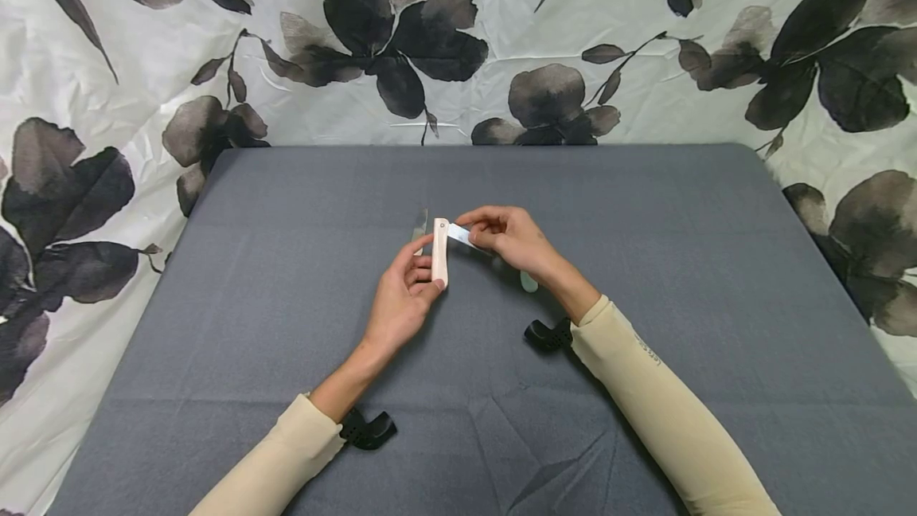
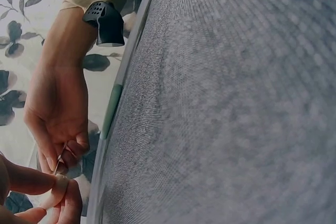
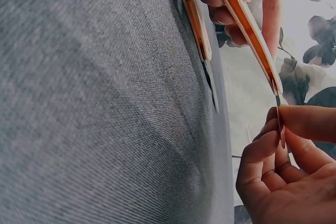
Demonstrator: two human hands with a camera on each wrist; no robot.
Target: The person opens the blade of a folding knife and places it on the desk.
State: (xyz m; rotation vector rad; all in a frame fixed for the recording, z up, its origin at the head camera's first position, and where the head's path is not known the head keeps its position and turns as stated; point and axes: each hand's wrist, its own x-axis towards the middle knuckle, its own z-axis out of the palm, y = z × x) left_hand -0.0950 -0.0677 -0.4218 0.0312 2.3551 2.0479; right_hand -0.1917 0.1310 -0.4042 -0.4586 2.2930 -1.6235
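In the head view, my left hand (image 1: pixel 401 305) holds a folding knife by its pale pink handle (image 1: pixel 440 253), fingertips and thumb at its edges. Thumb and fingers of my right hand (image 1: pixel 516 241) pinch the knife's blade (image 1: pixel 461 235), which stands out at an angle from the handle's top end. The handle's orange-brown inner slot (image 3: pixel 253 40) shows in the right wrist view. Just behind my left fingers lies a second knife (image 1: pixel 420 228) with its blade pointing away, its handle mostly hidden in the head view.
A mint-green handle (image 1: pixel 528 283) lies on the table beneath my right wrist, partly covered by it. Grey cloth (image 1: pixel 286 277) covers the table. Black wrist cameras (image 1: pixel 368 430) stick out from both sleeves. A floral curtain (image 1: pixel 458 46) hangs behind the far edge.
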